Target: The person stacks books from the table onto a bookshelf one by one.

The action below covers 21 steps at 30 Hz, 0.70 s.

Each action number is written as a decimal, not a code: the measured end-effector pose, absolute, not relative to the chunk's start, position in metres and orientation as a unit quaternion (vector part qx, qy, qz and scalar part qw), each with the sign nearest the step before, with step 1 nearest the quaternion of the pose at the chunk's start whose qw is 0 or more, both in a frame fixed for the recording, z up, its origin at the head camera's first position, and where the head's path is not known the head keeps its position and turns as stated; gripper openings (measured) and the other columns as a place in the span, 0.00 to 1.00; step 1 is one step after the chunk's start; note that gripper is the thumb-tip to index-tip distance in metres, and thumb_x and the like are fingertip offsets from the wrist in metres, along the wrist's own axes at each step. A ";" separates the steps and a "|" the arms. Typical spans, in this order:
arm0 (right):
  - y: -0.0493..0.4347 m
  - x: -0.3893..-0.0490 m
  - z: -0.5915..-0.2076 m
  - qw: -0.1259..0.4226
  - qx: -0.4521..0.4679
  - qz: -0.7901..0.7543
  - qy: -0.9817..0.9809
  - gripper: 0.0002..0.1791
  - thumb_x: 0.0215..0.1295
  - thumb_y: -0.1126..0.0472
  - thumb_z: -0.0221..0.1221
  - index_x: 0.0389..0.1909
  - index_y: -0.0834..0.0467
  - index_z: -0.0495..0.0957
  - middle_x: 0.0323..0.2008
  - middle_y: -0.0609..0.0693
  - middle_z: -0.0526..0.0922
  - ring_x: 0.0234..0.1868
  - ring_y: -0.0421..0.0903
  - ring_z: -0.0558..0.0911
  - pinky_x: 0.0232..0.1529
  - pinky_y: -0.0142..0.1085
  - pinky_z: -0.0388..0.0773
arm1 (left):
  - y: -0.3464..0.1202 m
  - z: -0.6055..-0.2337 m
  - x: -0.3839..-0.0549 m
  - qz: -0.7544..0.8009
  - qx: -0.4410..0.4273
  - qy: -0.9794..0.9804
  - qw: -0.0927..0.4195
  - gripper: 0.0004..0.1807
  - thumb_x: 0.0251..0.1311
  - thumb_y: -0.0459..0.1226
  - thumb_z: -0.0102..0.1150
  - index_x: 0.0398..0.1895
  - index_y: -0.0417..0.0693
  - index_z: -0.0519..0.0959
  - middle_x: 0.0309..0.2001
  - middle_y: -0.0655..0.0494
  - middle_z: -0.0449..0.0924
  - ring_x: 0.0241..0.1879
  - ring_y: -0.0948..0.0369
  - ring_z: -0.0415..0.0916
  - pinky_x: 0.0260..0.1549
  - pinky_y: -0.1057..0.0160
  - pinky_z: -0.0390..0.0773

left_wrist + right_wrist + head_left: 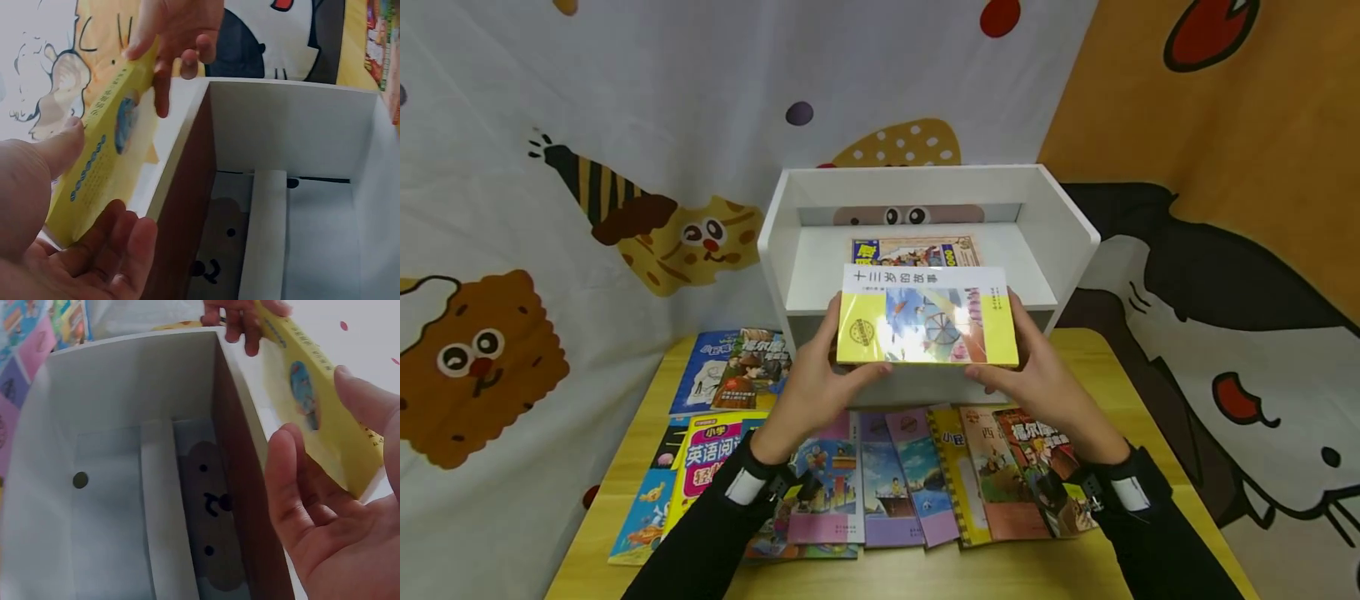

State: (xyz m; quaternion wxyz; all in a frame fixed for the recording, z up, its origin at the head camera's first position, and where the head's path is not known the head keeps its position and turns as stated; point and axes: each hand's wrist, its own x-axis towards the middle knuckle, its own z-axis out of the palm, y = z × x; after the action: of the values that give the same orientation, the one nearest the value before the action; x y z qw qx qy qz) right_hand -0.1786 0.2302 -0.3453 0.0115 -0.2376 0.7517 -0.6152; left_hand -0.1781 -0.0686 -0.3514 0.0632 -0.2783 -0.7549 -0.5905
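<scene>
A thick yellow-and-white book (927, 321) is held level by its two short ends, in front of the upper shelf of a white desktop bookshelf (925, 387). My left hand (812, 392) grips its left end, the thumb on the spine side and the fingers beneath, as the left wrist view shows. On the right end, my right hand (1037, 387) holds it the same way; in the right wrist view its thumb presses the yellow spine (340, 425). Behind it another book (917, 250) lies flat on the upper shelf, its front part hidden by the held book.
Several books, among them a purple one (889, 492), lie fanned along the wooden table (925, 575) before the bookshelf. More lie at the left, including a yellow-and-pink English book (707, 454) and a blue one (700, 375). A cartoon-printed cloth (685, 83) hangs behind.
</scene>
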 end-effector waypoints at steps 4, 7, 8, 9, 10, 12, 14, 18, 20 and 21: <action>0.236 -0.192 -0.349 0.016 -0.218 -0.614 0.759 0.54 0.61 0.65 0.66 0.77 0.41 0.40 0.48 0.59 0.76 0.33 0.62 0.78 0.27 0.52 0.80 | -0.067 -0.347 -0.185 -0.585 -0.265 -0.765 0.051 0.52 0.60 0.40 0.67 0.78 0.56 0.41 0.57 0.54 0.74 0.45 0.61 0.79 0.40 0.60 0.81; 0.241 -0.199 -0.356 0.024 -0.192 -0.604 0.773 0.53 0.61 0.60 0.67 0.77 0.38 0.42 0.46 0.58 0.77 0.34 0.60 0.78 0.28 0.51 0.80 | -0.066 -0.351 -0.191 -0.584 -0.243 -0.774 0.039 0.51 0.59 0.43 0.68 0.78 0.57 0.44 0.55 0.57 0.75 0.45 0.62 0.79 0.41 0.60 0.80; 0.243 -0.201 -0.359 0.027 -0.185 -0.601 0.777 0.52 0.60 0.58 0.68 0.76 0.37 0.43 0.45 0.58 0.77 0.35 0.60 0.78 0.28 0.52 0.80 | -0.066 -0.353 -0.193 -0.580 -0.234 -0.779 0.035 0.51 0.59 0.45 0.68 0.78 0.59 0.44 0.55 0.59 0.75 0.45 0.62 0.79 0.40 0.60 0.81; 0.244 -0.202 -0.361 0.028 -0.179 -0.599 0.780 0.52 0.60 0.57 0.68 0.76 0.37 0.43 0.45 0.58 0.77 0.35 0.60 0.78 0.28 0.52 0.80 | -0.065 -0.357 -0.195 -0.573 -0.225 -0.787 0.035 0.51 0.58 0.48 0.68 0.78 0.61 0.45 0.54 0.61 0.76 0.44 0.63 0.79 0.38 0.59 0.81; 0.244 -0.203 -0.362 0.028 -0.174 -0.598 0.782 0.52 0.60 0.56 0.68 0.76 0.36 0.44 0.45 0.58 0.77 0.35 0.60 0.78 0.28 0.51 0.80 | -0.065 -0.361 -0.198 -0.560 -0.216 -0.799 0.043 0.51 0.57 0.51 0.67 0.78 0.62 0.46 0.52 0.63 0.76 0.42 0.63 0.78 0.37 0.59 0.80; 0.245 -0.204 -0.364 0.023 -0.166 -0.594 0.787 0.52 0.59 0.54 0.68 0.76 0.36 0.45 0.47 0.56 0.78 0.35 0.60 0.78 0.28 0.50 0.80 | -0.065 -0.368 -0.203 -0.523 -0.202 -0.825 0.075 0.50 0.54 0.57 0.66 0.77 0.64 0.50 0.48 0.67 0.74 0.41 0.65 0.74 0.37 0.59 0.77; 0.246 -0.203 -0.365 0.011 -0.157 -0.584 0.796 0.51 0.59 0.52 0.68 0.76 0.36 0.45 0.52 0.53 0.77 0.39 0.58 0.78 0.31 0.47 0.81 | -0.065 -0.374 -0.206 -0.467 -0.190 -0.854 0.132 0.51 0.50 0.63 0.65 0.76 0.63 0.55 0.44 0.66 0.70 0.42 0.63 0.67 0.38 0.59 0.70; 0.248 -0.201 -0.365 -0.042 -0.133 -0.521 0.842 0.50 0.57 0.45 0.69 0.76 0.38 0.49 0.59 0.47 0.69 0.48 0.50 0.75 0.39 0.38 0.78 | -0.063 -0.378 -0.209 -0.352 -0.189 -0.881 0.255 0.50 0.47 0.69 0.61 0.72 0.55 0.65 0.51 0.55 0.65 0.51 0.56 0.56 0.49 0.52 0.57; 0.248 -0.201 -0.364 -0.083 -0.122 -0.474 0.868 0.50 0.55 0.42 0.69 0.75 0.42 0.53 0.55 0.49 0.67 0.48 0.47 0.70 0.41 0.36 0.74 | -0.062 -0.378 -0.210 -0.310 -0.193 -0.883 0.294 0.49 0.48 0.70 0.60 0.69 0.53 0.68 0.59 0.50 0.64 0.58 0.52 0.55 0.56 0.48 0.52; 0.248 -0.201 -0.364 -0.104 -0.117 -0.449 0.880 0.49 0.54 0.41 0.69 0.75 0.44 0.55 0.53 0.50 0.66 0.46 0.47 0.68 0.39 0.37 0.70 | -0.062 -0.377 -0.210 -0.295 -0.196 -0.883 0.307 0.48 0.48 0.70 0.59 0.68 0.53 0.69 0.62 0.48 0.64 0.61 0.51 0.55 0.59 0.46 0.49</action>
State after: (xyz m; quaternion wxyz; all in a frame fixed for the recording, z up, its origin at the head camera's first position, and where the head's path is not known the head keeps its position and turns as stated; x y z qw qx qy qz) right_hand -0.2006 0.2482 -0.3644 -0.1038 -0.1175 0.8796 -0.4492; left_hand -0.2099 -0.0619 -0.3774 0.3067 -0.1955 -0.8835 -0.2953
